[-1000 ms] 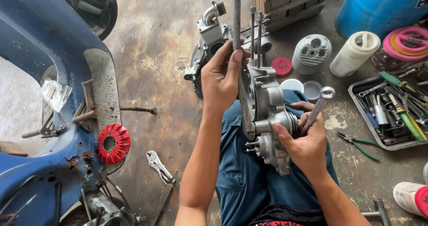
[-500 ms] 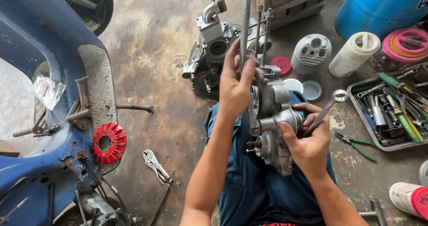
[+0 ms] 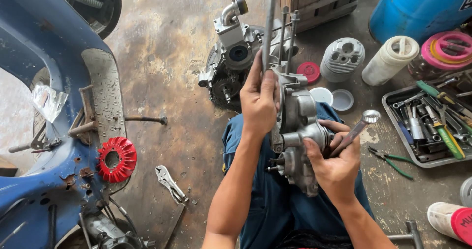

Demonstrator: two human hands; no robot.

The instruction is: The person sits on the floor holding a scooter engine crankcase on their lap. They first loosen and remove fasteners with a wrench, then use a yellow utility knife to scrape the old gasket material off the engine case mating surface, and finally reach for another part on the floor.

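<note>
- Engine casing (image 3: 300, 131) stands upright at frame centre, over the blue-trousered lap
- left hand (image 3: 259, 101) clenched around its long stud (image 3: 269, 28)
- right hand (image 3: 335, 163) grasps casing and wrench (image 3: 356, 129)

Stained bare concrete floor (image 3: 167, 57), daylight; blue scooter body (image 3: 34, 52) left, blue drum (image 3: 418, 8) top right.

Bare forearms, blue trousers (image 3: 275, 205)

Long rod (image 3: 269, 23) — top cut off
</note>
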